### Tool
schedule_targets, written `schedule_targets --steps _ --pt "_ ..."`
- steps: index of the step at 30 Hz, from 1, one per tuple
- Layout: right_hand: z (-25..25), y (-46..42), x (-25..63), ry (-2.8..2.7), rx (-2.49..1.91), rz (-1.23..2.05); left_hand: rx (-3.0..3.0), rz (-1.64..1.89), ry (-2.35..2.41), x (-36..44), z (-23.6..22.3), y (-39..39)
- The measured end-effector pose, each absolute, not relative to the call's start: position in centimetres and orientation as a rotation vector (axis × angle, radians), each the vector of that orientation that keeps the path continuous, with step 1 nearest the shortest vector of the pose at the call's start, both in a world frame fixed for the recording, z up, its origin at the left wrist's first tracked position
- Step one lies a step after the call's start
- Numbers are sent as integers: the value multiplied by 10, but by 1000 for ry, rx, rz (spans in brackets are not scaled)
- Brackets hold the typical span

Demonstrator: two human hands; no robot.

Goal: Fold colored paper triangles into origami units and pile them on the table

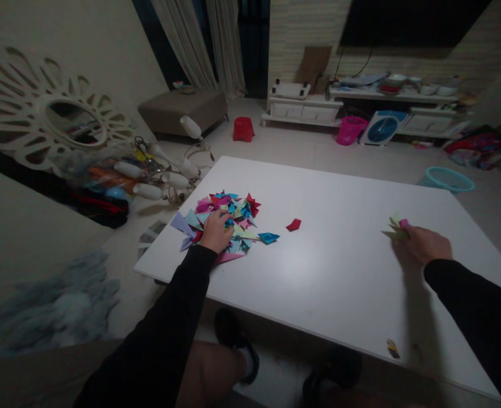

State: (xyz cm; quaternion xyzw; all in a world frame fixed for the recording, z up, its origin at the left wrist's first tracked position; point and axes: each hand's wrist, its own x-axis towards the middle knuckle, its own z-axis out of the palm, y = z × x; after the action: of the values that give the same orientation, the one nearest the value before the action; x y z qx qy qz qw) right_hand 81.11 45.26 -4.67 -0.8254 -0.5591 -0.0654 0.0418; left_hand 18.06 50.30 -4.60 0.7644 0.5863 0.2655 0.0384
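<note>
A heap of folded paper pieces [236,247] in several colours lies at the left of the white table [318,272]. My left hand [215,232] rests on this heap with bent fingers closed among the pieces; what they grip is hidden. Over the table's right side, my right hand [427,243] pinches a pale yellow-green folded paper [394,229] with pointed ends. A small pink paper piece [404,224] shows at those fingertips. A blue folded paper [268,238] lies at the heap's right edge. Apart from it, a red folded paper [293,225] sits alone.
A small sticker-like item [392,348] is near the table's front edge. Beyond the left edge stands a lamp with white shades [174,180]. A turquoise basket [449,179] is past the far right corner, and a red stool [243,130] stands behind the table.
</note>
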Motion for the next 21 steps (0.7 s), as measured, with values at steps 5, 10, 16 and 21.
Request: schedule_targets --steps 5,10,16,21 --pt "-17 493 732 -1925 -2210 -363 2224 910 1773 186 -43 498" --pt "18 517 567 -2086 -1596 -345 1795 1155 1784 182 -37 498" --pt "18 521 443 -2458 -1094 -28 1415 1482 1902 172 -35 500" --pt "-24 521 477 -2171 -1967 130 1570 1263 2039 177 -27 493"
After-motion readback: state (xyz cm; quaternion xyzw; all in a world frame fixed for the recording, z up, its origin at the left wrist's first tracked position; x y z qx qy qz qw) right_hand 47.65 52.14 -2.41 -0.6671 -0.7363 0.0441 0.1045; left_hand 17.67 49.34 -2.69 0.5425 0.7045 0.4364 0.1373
